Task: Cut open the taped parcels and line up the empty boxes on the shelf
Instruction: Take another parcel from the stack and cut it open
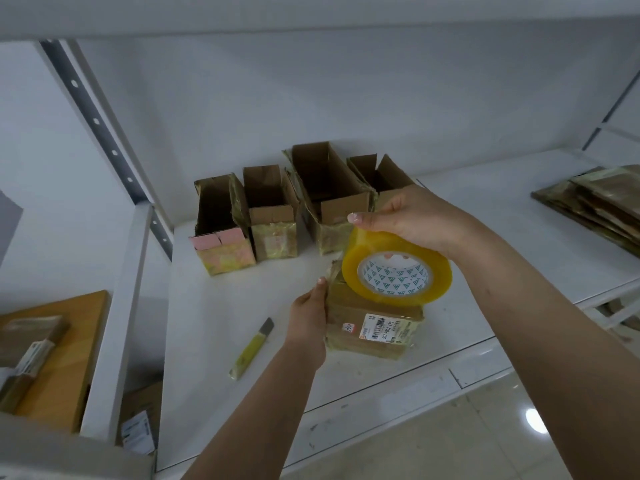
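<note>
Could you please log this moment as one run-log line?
right hand: holds tape roll | left hand: grips taped parcel | knife: on shelf | open boxes: four

Single head-worn view, forward and down, close over the shelf.
</note>
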A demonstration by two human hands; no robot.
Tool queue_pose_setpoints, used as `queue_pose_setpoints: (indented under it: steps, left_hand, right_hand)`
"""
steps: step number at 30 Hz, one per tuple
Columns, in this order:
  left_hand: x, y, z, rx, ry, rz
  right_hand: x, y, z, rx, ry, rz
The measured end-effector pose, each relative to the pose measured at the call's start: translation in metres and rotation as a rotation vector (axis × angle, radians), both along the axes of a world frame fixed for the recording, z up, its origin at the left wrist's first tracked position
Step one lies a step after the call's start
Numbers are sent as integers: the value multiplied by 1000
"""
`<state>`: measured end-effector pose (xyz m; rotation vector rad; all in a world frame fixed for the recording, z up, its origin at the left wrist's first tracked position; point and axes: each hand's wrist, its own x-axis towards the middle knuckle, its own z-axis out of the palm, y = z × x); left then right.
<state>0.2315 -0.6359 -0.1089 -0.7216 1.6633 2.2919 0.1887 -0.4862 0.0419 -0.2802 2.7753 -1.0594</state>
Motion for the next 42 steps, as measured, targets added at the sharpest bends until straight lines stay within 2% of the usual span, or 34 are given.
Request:
queue_pose_setpoints:
  steps: [6,11,17,24,28,31,33,35,37,39,41,42]
  left_hand:
    - [-1,4,-6,177,-135,31]
    - [-9,2,-8,198,-110,103]
    - [-5,3,-9,229,-31,29]
    - [-5,-6,-18,381,-64,36]
    - [2,-4,-32,352,-114,109]
    - [8,0,-30,238,-84,118]
    - [4,-7,-21,175,-30,100]
    - [1,-20,-12,41,125,36]
    - [2,-29,3,-209,435,-161]
    - [-3,-28,16,-336,718,-470]
    - [-14,-20,18,-337,856,-663]
    - [-18,-16,15,-356,867,-686]
  right_hand:
    - [4,-3,-2,-27,17,-14]
    - [6,-6,-1,-17,10,-29]
    - [6,-9,0,6,34,-41]
    - [8,-12,0,0,35,-39]
    - [6,-11,0,-7,26,-43]
    - [5,-8,0,-7,26,-41]
    - [5,-8,0,4,24,-45]
    - [5,-10,0,15,18,-43]
    - [4,-10,-1,29,20,-42]
    - [5,-11,0,52,27,-32]
    - [5,-12,1,64,24,-11]
    - [5,-11,2,55,11,4]
